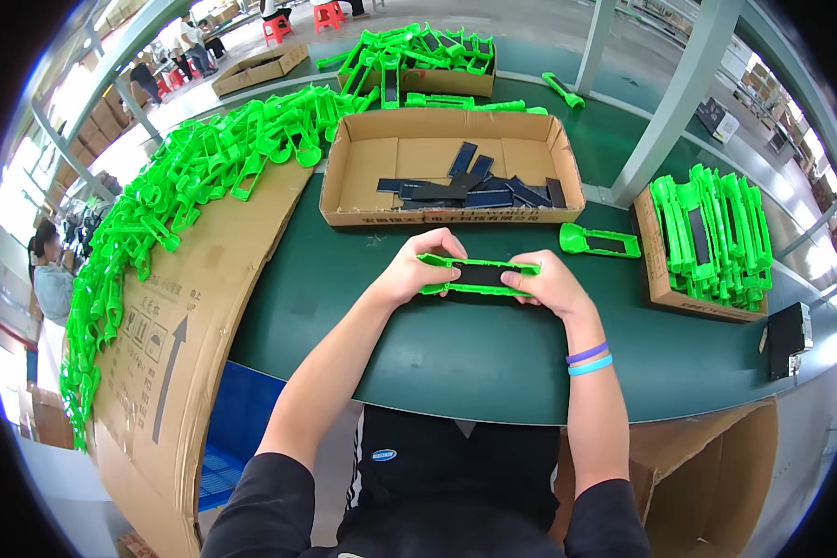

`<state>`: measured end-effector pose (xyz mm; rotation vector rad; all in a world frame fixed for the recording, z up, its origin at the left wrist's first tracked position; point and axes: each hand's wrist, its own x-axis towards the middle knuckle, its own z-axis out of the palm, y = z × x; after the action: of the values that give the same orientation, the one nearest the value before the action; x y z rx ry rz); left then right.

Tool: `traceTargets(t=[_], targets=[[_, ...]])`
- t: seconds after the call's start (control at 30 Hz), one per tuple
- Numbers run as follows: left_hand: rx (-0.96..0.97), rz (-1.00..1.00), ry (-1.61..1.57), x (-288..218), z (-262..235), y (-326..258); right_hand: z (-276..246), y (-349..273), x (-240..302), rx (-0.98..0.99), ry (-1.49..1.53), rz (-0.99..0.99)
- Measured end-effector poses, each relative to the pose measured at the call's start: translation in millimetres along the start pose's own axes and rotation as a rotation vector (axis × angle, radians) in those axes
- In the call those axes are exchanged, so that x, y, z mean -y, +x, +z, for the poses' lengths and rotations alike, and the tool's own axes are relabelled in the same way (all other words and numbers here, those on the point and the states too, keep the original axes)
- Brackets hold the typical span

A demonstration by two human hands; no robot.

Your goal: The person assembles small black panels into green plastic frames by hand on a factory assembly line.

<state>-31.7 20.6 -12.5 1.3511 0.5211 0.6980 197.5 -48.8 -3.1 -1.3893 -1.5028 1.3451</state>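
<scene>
Hands meet mid-table: left hand (416, 270) and right hand (547, 284) both curl fingers closed on the ends of a green plastic frame (479, 276) with a dark insert, held just above the green table (455, 353). Beyond it, cardboard box (362, 177) of dark strips (479, 189). Left, green frame pile (177, 186) on a cardboard sheet (204, 307). Right, boxed finished frames (716, 237); loose frame (599, 242) between.

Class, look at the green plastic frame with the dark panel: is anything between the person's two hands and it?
Nothing visible. The left hand and right hand each grip one end of the green frame directly, above the green table.
</scene>
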Motion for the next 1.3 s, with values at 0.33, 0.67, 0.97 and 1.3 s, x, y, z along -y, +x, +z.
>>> traceTargets(t=[0.33,0.67,0.97,1.3], targets=[[-0.032,0.09,0.081,7.6,-11.8,1.6,21.5,6.0,-1.5,-0.22,-0.192,-0.096],[0.039,0.069,-0.044,14.6,1.1,13.3,8.0,-8.1,-1.7,-0.212,-0.14,-0.031],[0.022,0.05,0.036,8.7,-18.2,2.1,19.6,1.5,5.7,-0.146,-0.133,-0.026],[0.022,0.072,-0.059,14.7,-16.8,3.5,27.3,3.9,-0.6,-0.267,-0.198,-0.084]])
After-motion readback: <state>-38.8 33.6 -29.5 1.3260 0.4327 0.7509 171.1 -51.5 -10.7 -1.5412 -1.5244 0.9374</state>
